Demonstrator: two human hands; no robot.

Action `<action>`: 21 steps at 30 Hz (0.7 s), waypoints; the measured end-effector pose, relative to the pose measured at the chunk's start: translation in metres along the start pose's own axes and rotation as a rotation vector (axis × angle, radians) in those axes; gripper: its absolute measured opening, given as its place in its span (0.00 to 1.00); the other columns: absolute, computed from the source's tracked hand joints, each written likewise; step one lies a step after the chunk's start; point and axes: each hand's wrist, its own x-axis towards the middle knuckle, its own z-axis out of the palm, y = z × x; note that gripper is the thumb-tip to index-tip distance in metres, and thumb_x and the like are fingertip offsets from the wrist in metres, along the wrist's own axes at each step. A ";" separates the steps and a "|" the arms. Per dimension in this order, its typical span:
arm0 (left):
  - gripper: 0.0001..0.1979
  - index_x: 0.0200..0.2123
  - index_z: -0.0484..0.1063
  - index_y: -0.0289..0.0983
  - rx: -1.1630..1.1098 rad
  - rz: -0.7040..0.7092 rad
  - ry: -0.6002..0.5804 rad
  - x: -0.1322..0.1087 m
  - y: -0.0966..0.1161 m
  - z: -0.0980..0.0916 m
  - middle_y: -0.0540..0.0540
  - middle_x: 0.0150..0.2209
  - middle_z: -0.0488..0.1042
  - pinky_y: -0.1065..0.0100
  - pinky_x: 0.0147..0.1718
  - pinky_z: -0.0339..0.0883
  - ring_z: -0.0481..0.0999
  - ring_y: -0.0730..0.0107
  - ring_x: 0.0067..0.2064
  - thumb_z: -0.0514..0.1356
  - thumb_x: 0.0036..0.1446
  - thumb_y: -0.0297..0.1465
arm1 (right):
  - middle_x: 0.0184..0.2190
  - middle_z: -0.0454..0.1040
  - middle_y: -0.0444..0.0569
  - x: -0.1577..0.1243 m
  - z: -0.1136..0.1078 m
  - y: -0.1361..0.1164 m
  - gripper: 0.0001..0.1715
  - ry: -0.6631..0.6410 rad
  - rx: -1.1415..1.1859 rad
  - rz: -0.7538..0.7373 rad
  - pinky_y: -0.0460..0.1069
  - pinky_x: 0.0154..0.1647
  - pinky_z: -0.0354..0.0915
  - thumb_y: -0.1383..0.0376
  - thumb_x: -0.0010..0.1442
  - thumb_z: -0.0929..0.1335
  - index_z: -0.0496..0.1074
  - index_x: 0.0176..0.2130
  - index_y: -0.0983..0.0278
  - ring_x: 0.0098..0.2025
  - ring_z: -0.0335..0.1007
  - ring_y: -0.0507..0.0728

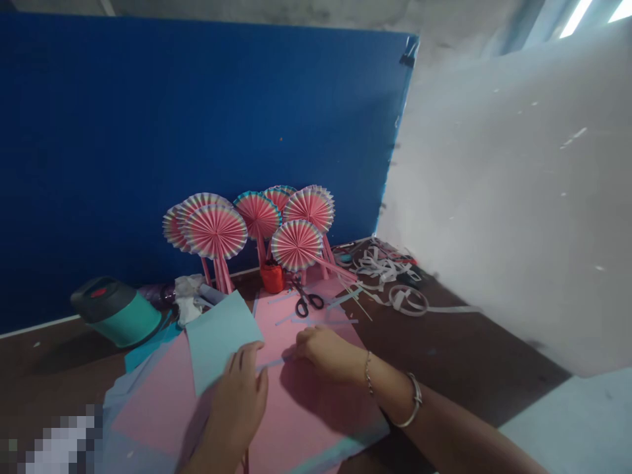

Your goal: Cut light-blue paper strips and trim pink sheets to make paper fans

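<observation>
left hand [239,395] gripping blue card [222,339] | right hand [326,352] curled on pink paper [301,421] | hands apart

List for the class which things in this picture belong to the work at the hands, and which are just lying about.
At the hands: left hand touching a pale blue paper sheet; right hand at a narrow blue paper strip; pink card beneath both.

Lying about: black-handled scissors; pleated pink paper fans; white paper offcuts; teal flask.
</observation>
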 end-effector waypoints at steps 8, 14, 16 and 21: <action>0.14 0.46 0.72 0.37 -0.083 0.458 -0.166 -0.003 0.020 -0.003 0.42 0.42 0.76 0.59 0.44 0.69 0.73 0.61 0.44 0.50 0.62 0.24 | 0.37 0.80 0.50 0.008 0.014 0.020 0.26 0.145 0.464 0.111 0.44 0.38 0.63 0.81 0.48 0.62 0.77 0.43 0.66 0.37 0.73 0.53; 0.13 0.47 0.72 0.39 -0.030 0.454 -0.323 -0.008 0.028 -0.002 0.43 0.48 0.75 0.55 0.49 0.67 0.71 0.59 0.48 0.53 0.61 0.26 | 0.36 0.79 0.49 0.008 0.010 0.058 0.20 0.527 0.390 0.450 0.45 0.37 0.64 0.80 0.48 0.63 0.77 0.37 0.67 0.37 0.73 0.54; 0.12 0.43 0.72 0.38 -0.015 0.451 -0.324 -0.006 0.028 -0.006 0.43 0.45 0.75 0.55 0.47 0.68 0.72 0.59 0.46 0.52 0.61 0.25 | 0.36 0.79 0.52 0.004 0.006 0.072 0.17 0.573 0.323 0.511 0.47 0.41 0.64 0.78 0.50 0.63 0.77 0.36 0.67 0.39 0.72 0.56; 0.10 0.38 0.72 0.38 -0.020 0.406 -0.352 -0.005 0.025 -0.007 0.43 0.44 0.75 0.54 0.46 0.68 0.71 0.58 0.46 0.52 0.60 0.23 | 0.35 0.80 0.52 0.000 0.002 0.081 0.10 0.468 0.177 0.521 0.47 0.41 0.62 0.73 0.53 0.66 0.78 0.32 0.66 0.38 0.73 0.56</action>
